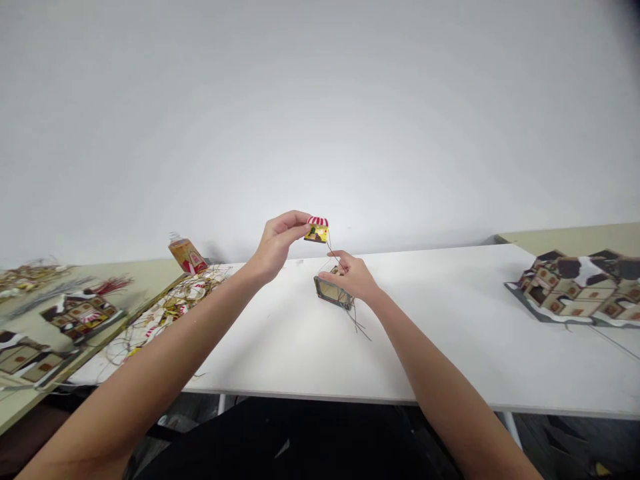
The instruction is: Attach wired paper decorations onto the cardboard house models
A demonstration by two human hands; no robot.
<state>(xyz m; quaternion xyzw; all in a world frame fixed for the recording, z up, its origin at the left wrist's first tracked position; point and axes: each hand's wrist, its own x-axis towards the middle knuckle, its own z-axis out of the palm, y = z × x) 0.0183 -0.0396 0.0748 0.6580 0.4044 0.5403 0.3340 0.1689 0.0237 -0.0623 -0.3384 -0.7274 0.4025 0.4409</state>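
My left hand (281,241) pinches a small yellow piece (317,231) with a red-and-white striped awning, raised above the white table. Thin dark wires run from this piece down toward my right hand (351,275). That hand grips a small house model (333,293), which is tipped so that its hollow underside with a dark green rim faces me. More wires stick out below the model on its right side. The fingers of my right hand cover much of the model's far side.
Wired awning pieces (175,305) lie piled on the left of the white table (270,360). A bottle with a red label (187,256) stands behind them. House models (83,313) are at the far left, others (580,287) at the right. A wall rises behind.
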